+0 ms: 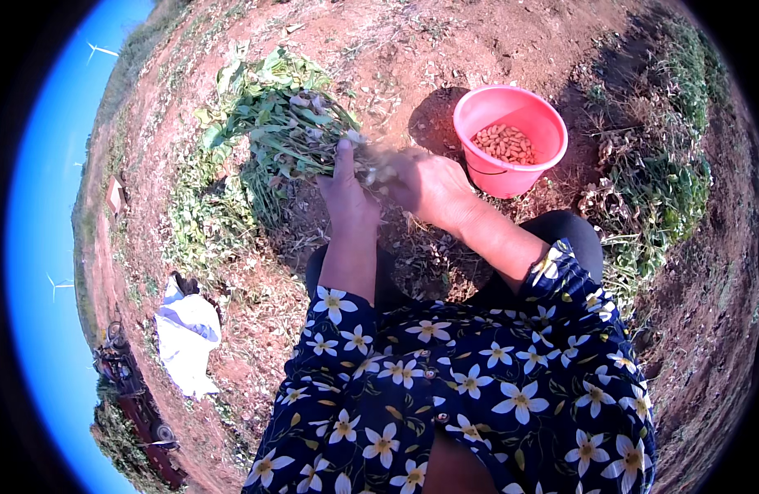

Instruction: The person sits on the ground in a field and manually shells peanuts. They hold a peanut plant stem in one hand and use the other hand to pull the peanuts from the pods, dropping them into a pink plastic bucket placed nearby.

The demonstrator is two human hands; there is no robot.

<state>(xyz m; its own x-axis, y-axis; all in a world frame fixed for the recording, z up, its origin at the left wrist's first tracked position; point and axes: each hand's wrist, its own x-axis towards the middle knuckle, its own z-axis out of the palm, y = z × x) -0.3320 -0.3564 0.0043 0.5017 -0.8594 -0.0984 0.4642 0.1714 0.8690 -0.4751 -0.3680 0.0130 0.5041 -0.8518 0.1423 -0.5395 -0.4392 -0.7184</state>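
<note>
My left hand point(348, 191) is closed around the stems of a leafy bunch of peanut plants point(286, 133), thumb on top, with the leaves pointing away to the upper left. At the root end of the bunch is my right hand point(425, 185), blurred, its fingers among the roots and some pale pods; whether they grip anything cannot be told. Just right of it a pink plastic bucket point(512, 176) stands on the soil, partly filled with unshelled peanuts point(506, 144).
Cut plants point(203, 216) lie in a heap on the left, more plants point(669, 185) on the right. A white sack point(188, 339) lies at lower left. Beyond it stands a red vehicle point(141, 414). Reddish soil point(540, 37) with dry leaves surrounds the bucket.
</note>
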